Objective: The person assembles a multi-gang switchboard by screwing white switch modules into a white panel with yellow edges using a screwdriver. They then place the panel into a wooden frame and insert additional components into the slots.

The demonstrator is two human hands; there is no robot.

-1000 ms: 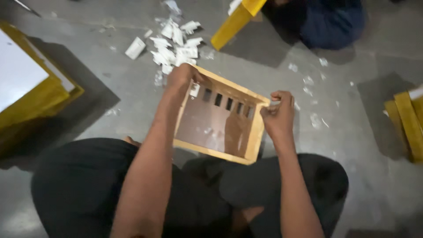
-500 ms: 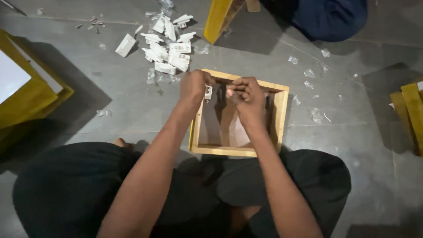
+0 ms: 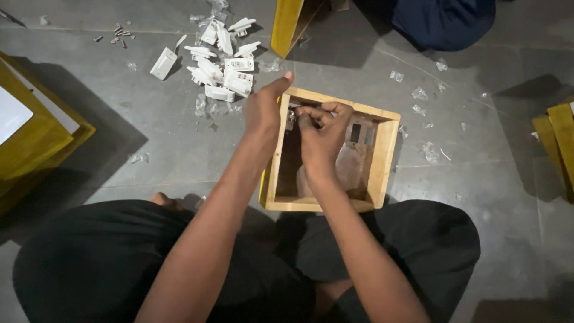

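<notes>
A shallow wooden box frame with slotted cut-outs in its panel rests against my knees. My left hand grips the frame's far left corner, thumb up over the rim. My right hand is inside the box at that same corner, its fingers pinched together on something small that I cannot make out. A small metal part shows between the two hands.
A heap of white plastic switch parts lies on the grey floor beyond the box, with a few screws to its left. Yellow wooden boards stand at left, top and right. Another person's dark clothing shows at top right.
The box has turned and settled squarer to me. My right hand moved from the frame's right edge into the box near the left corner, and my left hand shifted to that corner.
</notes>
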